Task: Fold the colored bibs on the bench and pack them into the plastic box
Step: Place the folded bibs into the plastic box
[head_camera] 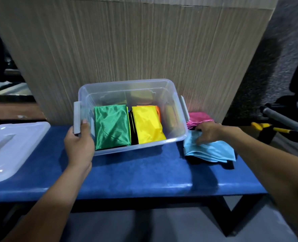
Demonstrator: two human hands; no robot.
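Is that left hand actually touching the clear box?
Touching. The head view shows the left hand gripping the plastic box by its grey side handle.

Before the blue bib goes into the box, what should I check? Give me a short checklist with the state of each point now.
1. Box steady: ok, left hand holds its grey handle.
2. Lid off: ok, it lies on the bench, left of the box.
3. Blue bib folded: ok, it lies flat in a stack.
4. Grip on blue bib: cannot tell, right hand rests on it.
5. Room in the box: ok, space beside the yellow bib looks open.
6. Pink bib packed: not ok, still on the bench.
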